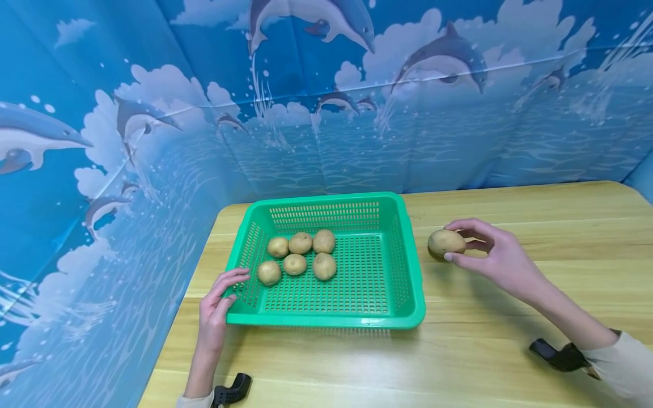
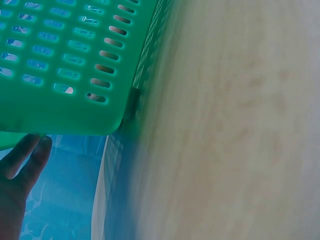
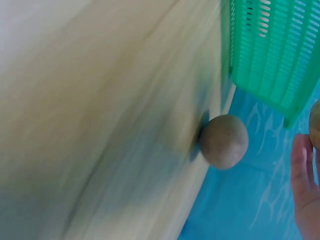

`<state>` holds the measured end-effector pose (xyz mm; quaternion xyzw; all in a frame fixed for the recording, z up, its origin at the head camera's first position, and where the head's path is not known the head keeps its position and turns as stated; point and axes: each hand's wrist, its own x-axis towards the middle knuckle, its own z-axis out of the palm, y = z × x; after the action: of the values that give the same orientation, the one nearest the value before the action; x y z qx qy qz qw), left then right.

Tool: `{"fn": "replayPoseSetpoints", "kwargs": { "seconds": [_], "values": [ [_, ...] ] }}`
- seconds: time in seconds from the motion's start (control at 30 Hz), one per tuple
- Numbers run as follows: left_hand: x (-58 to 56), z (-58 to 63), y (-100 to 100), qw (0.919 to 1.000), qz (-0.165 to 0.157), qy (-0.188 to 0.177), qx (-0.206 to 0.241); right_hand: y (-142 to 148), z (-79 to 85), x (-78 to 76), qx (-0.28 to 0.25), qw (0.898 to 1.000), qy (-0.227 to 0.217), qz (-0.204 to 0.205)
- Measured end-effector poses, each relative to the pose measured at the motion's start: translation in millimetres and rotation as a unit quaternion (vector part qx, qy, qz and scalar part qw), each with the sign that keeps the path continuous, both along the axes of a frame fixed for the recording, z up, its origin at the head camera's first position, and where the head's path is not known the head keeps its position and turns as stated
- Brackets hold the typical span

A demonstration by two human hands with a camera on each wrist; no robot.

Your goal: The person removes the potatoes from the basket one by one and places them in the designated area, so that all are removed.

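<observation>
My right hand [image 1: 502, 255] pinches a potato [image 1: 448, 241] between thumb and fingers, to the right of the green basket [image 1: 318, 322]. In the right wrist view, part of this potato [image 3: 315, 124] shows at the right edge, at the fingertips. A second potato [image 3: 224, 141] sits on the table there; in the head view it is mostly hidden under the held one. My left hand [image 1: 213, 310] rests on the basket's left rim, fingertips reaching just over it. Inside the basket, several potatoes [image 1: 295, 264] lie in two rows toward the left.
The wooden table [image 1: 551, 226] extends to the right of the basket and in front of it. A blue curtain [image 1: 316, 153] printed with dolphins hangs behind the table and along its left side. Black straps [image 1: 561, 356] sit on both wrists.
</observation>
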<state>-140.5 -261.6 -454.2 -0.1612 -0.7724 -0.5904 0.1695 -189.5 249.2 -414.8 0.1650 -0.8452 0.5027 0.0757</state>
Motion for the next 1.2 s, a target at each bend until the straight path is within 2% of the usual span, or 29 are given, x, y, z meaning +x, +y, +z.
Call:
{"fn": "replayPoseSetpoints", "kwargs": {
  "seconds": [0.2, 0.33, 0.63, 0.8, 1.0, 1.2],
  "values": [
    [0.3, -1.0, -0.5, 1.0000, 0.000, 0.001, -0.002, 16.2, -6.2, 4.5, 0.033, 0.998, -0.036, -0.049],
    [1.0, -1.1, -0.3, 1.0000, 0.000, -0.003, -0.004, 23.7, -9.1, 7.9, 0.049, 0.996, -0.048, -0.065],
    [2.0, -0.9, 1.4, 1.0000, 0.002, -0.007, 0.002, 38.7, -19.2, 10.8, 0.069, 0.993, -0.066, -0.074],
    [2.5, 0.8, 3.1, 1.0000, -0.001, -0.001, 0.000, 46.5, -24.4, 9.8, 0.080, 0.993, -0.061, -0.063],
    [2.9, 2.2, 2.5, 1.0000, 0.002, 0.008, -0.001, 51.0, -27.4, 6.6, 0.099, 0.989, -0.078, -0.070],
    [1.2, 2.3, 1.0, 1.0000, 0.007, -0.002, 0.001, 52.9, -28.1, 3.7, 0.103, 0.990, -0.076, -0.063]
  ]
}}
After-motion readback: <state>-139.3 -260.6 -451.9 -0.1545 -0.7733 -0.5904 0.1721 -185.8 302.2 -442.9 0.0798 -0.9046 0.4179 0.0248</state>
